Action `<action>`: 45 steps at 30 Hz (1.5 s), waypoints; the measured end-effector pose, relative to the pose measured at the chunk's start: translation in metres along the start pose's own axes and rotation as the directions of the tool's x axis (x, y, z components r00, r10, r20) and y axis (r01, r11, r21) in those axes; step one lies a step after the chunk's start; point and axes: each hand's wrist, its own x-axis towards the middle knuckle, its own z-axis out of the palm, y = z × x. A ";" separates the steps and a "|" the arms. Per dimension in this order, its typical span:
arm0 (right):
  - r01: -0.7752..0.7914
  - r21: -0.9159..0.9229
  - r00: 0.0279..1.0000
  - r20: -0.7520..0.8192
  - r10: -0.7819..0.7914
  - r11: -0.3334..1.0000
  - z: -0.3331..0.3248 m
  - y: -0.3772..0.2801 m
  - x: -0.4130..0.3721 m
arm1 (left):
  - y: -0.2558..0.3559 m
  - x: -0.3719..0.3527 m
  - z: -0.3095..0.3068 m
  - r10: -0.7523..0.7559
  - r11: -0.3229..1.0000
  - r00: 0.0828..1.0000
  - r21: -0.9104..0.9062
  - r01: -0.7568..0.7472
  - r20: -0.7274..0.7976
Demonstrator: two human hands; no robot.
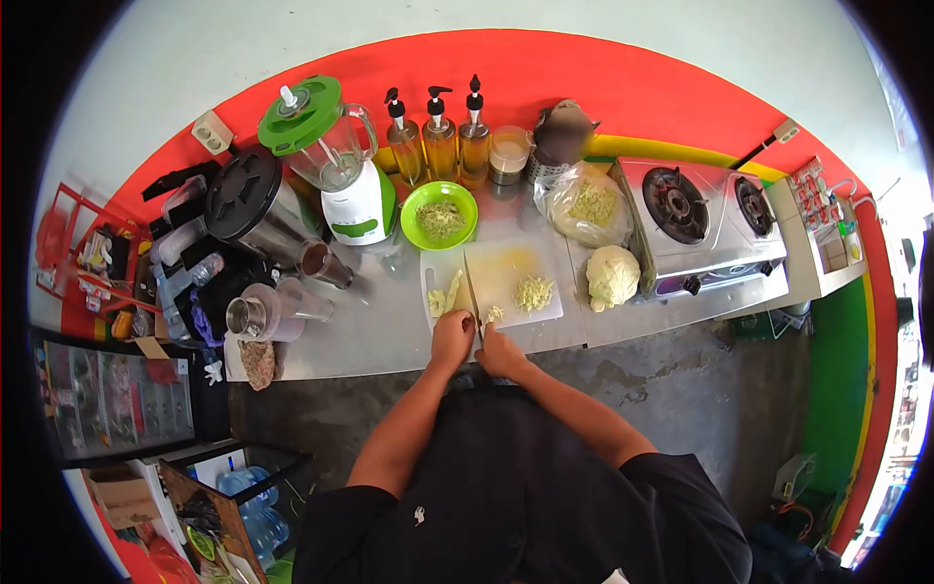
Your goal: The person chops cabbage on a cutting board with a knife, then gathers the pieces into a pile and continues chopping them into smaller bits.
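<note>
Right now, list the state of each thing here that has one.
blender, lid on.
oil bottles, pumps on.
green bowl, holds shredded cabbage.
cabbage head, partly cut.
stove, burners bare, unlit.
cutting board, shreds on it.
left hand, holding down cabbage piece.
right hand, gripping knife.

Position: riding on the person's head, looking steeply down.
Facing: pointing forward at the counter (pixel 379 336), which is crossing mid-frame.
Nearness: hanging close above the left hand (pixel 452 336) and right hand (pixel 501 352) at frame centre.
Lens: fisheye curving the edges.

Cutting board (pixel 511 277) on counter (pixel 379 336) — bowl (pixel 440 216) behind, cabbage (pixel 612 276) right, blender (pixel 336 161) behind-left.
</note>
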 end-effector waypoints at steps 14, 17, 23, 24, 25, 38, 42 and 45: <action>-0.197 -0.104 0.978 -0.088 0.188 0.975 -0.032 0.040 -0.004 | 0.016 0.015 0.012 -0.072 0.985 0.997 0.158 0.073 -0.017; -0.223 -0.116 0.967 -0.148 0.205 0.968 -0.040 0.045 -0.005 | 0.020 0.023 0.018 0.004 0.984 0.999 0.176 0.004 -0.048; -0.103 -0.035 0.980 -0.173 0.096 0.994 -0.042 0.047 -0.006 | 0.006 0.032 0.019 0.025 0.996 0.999 0.088 -0.022 -0.031; -0.105 -0.031 0.980 -0.173 0.098 0.994 -0.039 0.047 -0.005 | 0.006 0.032 0.014 0.002 0.995 1.000 0.099 0.000 -0.015; -0.057 -0.038 0.991 -0.121 0.052 0.998 -0.037 0.046 -0.002 | 0.006 0.032 0.011 -0.021 0.994 1.000 0.111 0.020 0.002; 0.014 -0.148 0.998 0.055 -0.006 0.989 -0.026 0.027 -0.005 | 0.008 0.023 -0.015 -0.061 0.964 0.977 0.240 0.110 -0.205; -0.070 -0.173 0.997 -0.044 0.063 0.982 -0.032 0.048 -0.004 | 0.006 0.022 -0.017 -0.035 0.938 0.957 0.321 0.131 -0.290; -0.148 -0.106 0.984 -0.115 0.136 0.983 -0.041 0.055 -0.004 | -0.004 0.019 -0.011 -0.034 0.935 0.962 0.330 0.126 -0.272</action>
